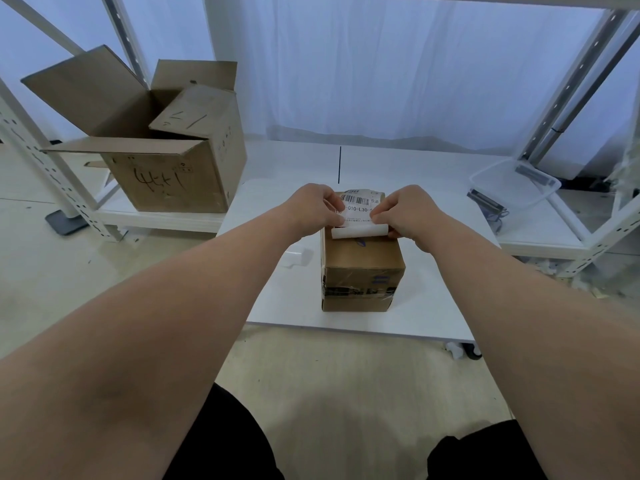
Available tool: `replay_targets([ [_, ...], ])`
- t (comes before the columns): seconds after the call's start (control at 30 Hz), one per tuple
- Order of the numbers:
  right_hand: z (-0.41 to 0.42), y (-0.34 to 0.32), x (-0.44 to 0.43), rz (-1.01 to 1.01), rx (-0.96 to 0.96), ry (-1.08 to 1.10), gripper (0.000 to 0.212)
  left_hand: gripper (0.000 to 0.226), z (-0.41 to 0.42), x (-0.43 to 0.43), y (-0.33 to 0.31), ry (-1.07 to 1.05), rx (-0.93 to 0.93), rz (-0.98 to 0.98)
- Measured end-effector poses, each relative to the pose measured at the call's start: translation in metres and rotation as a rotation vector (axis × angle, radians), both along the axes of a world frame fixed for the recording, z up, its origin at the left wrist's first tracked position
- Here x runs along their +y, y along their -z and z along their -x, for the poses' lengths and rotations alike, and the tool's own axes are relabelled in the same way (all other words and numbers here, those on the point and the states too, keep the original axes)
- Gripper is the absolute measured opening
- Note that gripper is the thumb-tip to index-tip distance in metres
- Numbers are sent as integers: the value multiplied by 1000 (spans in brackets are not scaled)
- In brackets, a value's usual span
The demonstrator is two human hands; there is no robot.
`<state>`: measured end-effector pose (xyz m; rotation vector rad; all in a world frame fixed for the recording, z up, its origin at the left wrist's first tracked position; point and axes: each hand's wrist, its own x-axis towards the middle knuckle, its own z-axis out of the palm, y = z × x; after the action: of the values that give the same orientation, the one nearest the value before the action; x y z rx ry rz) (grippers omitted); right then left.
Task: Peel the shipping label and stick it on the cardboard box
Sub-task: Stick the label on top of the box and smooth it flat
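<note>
A small taped cardboard box (362, 271) stands on the low white table (433, 306). A white shipping label (358, 206) with a barcode and printed code lies across the box's top. Its near end curls up in a white roll (358, 233) above the top. My left hand (317, 206) pinches the label's left edge. My right hand (403, 213) pinches the right edge near the roll. Both hands hide the label's sides and the box's far corners.
A large open cardboard box (166, 147) with handwriting sits on a low shelf at the left. A clear plastic tub (516, 183) lies on the right shelf. White metal rack posts (52, 168) flank both sides. A small white scrap (294, 261) lies left of the small box.
</note>
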<state>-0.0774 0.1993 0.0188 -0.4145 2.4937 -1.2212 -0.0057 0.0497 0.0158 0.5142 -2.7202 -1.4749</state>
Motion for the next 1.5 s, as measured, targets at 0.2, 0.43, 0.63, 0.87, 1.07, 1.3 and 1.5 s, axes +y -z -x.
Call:
replay_targets([
  [0.2,0,2,-1,-47,29,-11,7,23,0,0,1,-4,-12,11],
  [0.43,2,3,-2,-58,64,-27,7,25,1,0,2,-12,-17,12],
  [0.63,6,7,-3,-72,84,-27,11,22,1,0,1,-24,-28,12],
  [0.87,8,8,-3,-101,114,-25,13,21,1,0,2,-32,-18,22],
  [1.07,6,10,-3,-91,118,-17,10,15,-1,1,3,62,29,210],
  [1.3,4,10,-1,-68,110,-26,9,42,-9,-3,-2,436,-52,743],
  [1.5,2,9,-2,-33,95,-26,11,67,-14,-30,1,350,-38,812],
])
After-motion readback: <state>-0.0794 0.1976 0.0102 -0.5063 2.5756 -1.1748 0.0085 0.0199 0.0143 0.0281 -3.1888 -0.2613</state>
